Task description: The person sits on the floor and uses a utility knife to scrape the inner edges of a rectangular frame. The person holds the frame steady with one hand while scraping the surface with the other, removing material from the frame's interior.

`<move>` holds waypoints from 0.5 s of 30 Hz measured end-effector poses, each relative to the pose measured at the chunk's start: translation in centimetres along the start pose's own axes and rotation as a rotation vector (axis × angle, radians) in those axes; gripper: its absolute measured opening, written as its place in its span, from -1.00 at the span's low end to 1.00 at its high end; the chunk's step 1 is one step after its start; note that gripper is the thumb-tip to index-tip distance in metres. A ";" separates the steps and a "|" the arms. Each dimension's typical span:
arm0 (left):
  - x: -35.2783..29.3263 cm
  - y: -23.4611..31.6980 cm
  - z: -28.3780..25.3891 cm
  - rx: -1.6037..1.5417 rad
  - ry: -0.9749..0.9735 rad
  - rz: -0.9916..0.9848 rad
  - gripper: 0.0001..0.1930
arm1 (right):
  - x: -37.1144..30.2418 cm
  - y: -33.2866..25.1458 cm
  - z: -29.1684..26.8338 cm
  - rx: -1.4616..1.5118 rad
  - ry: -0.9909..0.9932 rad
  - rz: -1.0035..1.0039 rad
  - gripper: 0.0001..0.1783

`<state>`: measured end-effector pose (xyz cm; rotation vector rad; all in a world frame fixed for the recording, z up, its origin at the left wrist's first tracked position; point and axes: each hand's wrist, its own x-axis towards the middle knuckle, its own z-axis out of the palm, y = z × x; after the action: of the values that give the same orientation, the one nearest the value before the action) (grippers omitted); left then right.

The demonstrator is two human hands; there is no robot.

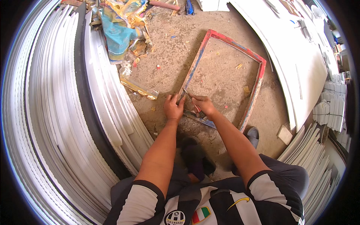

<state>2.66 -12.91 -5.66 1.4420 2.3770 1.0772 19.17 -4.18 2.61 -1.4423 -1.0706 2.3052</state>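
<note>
A rectangular frame (195,66) with worn red and blue paint lies on the concrete floor in front of me. My left hand (174,107) is closed around its left bar, close to the near left corner. In my right hand (203,105) is a hand tool (197,109) with a red and black handle. Its thin metal tip points up and left, at the left bar just beyond my left fingers. My grip hides much of the tool, so its exact kind cannot be told.
Stacked white sheets (56,93) line the left side. Large white panels (296,63) stand at the right, with more sheets (313,157) nearer me. Crumpled plastic scraps (120,37) lie at the far left. My shoe (252,136) rests beside the frame's near right corner.
</note>
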 end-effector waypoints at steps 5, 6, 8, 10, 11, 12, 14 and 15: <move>0.1 0.4 -0.6 -0.052 -0.022 -0.018 -0.52 | -0.8 -0.8 0.0 0.412 -0.116 0.195 -0.56; 0.3 1.0 -1.1 -0.085 -0.065 -0.043 -0.53 | -0.9 -0.7 0.0 0.332 -0.071 0.168 -0.57; 0.3 1.0 -1.0 -0.151 -0.048 -0.009 -0.53 | -1.1 -0.3 0.3 0.173 0.023 0.114 -0.57; -0.1 0.3 -1.2 -0.174 -0.016 -0.016 -0.55 | -3.1 -2.3 2.2 -0.392 0.088 -0.033 -0.59; -0.5 -0.1 -1.4 -0.170 0.004 -0.036 -0.57 | -3.8 -2.9 2.9 -0.675 0.118 -0.109 -0.59; -0.7 0.2 -1.2 -0.178 0.016 -0.048 -0.59 | -3.8 -2.4 2.6 -0.783 0.152 -0.201 -0.58; -1.4 1.1 -0.8 -0.085 0.023 -0.079 -0.60 | -3.2 -1.2 1.9 -1.000 0.216 -0.385 -0.55; -1.8 1.3 -0.7 -0.033 0.030 -0.098 -0.60 | -3.4 -1.4 2.2 -0.996 0.206 -0.344 -0.55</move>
<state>4.21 -14.42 -4.73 1.2926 2.4111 1.1151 18.73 -5.94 6.46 -1.5174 -2.3329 1.3449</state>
